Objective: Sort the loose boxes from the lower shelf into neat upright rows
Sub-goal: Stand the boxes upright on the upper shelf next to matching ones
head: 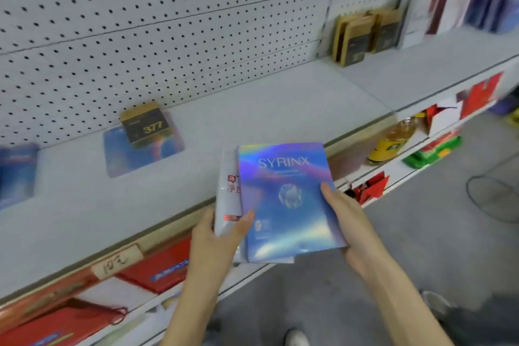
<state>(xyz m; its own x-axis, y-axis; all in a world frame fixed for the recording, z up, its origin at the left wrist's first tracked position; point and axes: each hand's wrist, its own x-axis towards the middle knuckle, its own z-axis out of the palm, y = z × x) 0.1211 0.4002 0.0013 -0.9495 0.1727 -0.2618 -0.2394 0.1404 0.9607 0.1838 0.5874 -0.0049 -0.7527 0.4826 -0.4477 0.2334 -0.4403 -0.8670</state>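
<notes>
Head view, centre frame: a blue holographic box [286, 199] and a white box [229, 199] behind its left edge are held together above the front lip of the grey shelf [266, 109]. The left hand [222, 236] is curled round the white box with its thumb on the blue face; the right hand [348, 222] pinches the right edge under its thumb, its other fingers hidden. The carry-over step is judged in hand; next, both boxes are to be stood on edge, likely near the flat blue box [118, 157] at left.
</notes>
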